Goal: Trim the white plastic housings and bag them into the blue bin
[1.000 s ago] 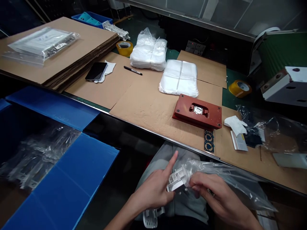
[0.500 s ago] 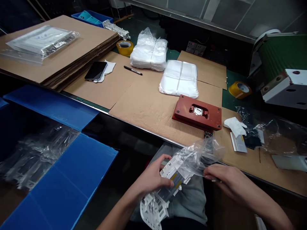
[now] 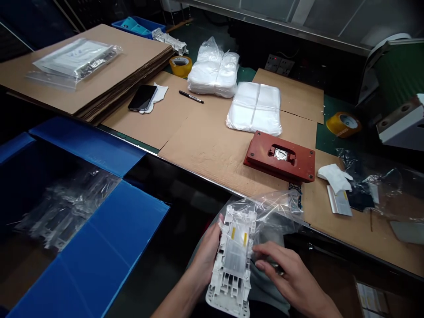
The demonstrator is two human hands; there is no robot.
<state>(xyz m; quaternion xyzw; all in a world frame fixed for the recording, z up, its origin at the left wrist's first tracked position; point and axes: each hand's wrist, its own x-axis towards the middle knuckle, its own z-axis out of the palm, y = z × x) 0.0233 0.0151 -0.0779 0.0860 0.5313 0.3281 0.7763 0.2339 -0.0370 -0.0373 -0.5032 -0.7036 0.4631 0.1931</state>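
A long white plastic frame [image 3: 232, 291] is held over my lap, tilted, with a clear strip and two yellow marks on its face. My left hand [image 3: 207, 251] is closed round its left side; the fingers behind it are hidden. A clear plastic bag [image 3: 274, 207] lies crumpled behind the frame's upper end and right side. Beside the frame's right edge is my right hand [image 3: 288, 269], index fingertip at that edge and the other fingers curled. Something small and dark shows under those curled fingers, too little to name.
A red fixture block [image 3: 281, 170] stands near the table edge. Bundles of white bags [image 3: 253, 108], a phone [image 3: 142, 98], a pen [image 3: 191, 96] and tape rolls [image 3: 343, 124] lie behind. On the left, a blue box [image 3: 89, 247] holds several bagged parts. A white glove [image 3: 335, 177] lies right.
The white frame has turned more upright, its face toward me. My right hand has come from the bag's edge to the frame's right side. The bag has sunk behind the frame.
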